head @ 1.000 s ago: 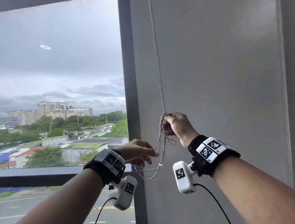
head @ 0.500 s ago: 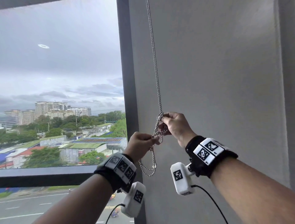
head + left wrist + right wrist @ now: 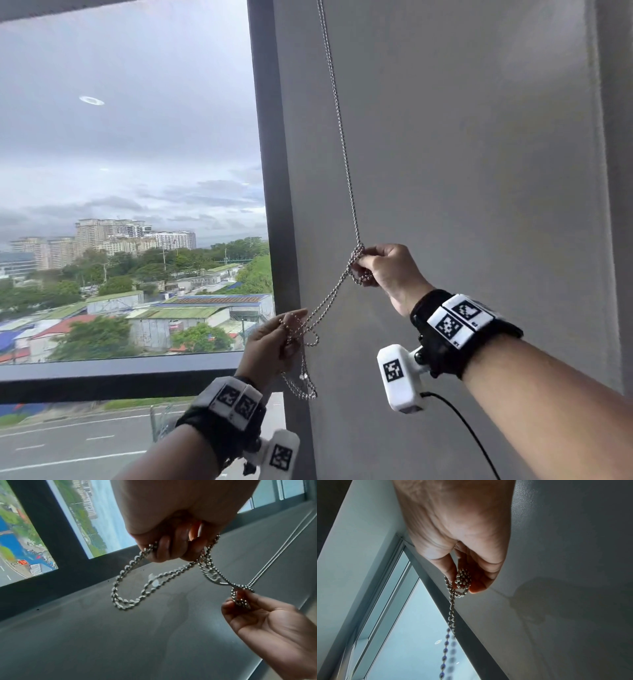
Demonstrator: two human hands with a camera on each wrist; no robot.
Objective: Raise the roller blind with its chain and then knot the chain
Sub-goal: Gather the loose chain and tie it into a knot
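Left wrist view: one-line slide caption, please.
Left hand grips a slack chain loop; right hand pinches the knot.

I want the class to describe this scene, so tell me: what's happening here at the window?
A person is knotting a roller blind's metal bead chain beside the window. The right hand pinches the bunched, looped part of the chain where the knot is forming. The left hand, lower down, grips the slack strands, whose end loop hangs below it. The knot looks loose, not yet pulled tight.

Grey wall [image 3: 462, 171] right of dark window frame [image 3: 270, 171]; bead chain [image 3: 337, 113] hangs down along it, apart from surface. Dark sill rail [image 3: 102, 377] runs below glass.
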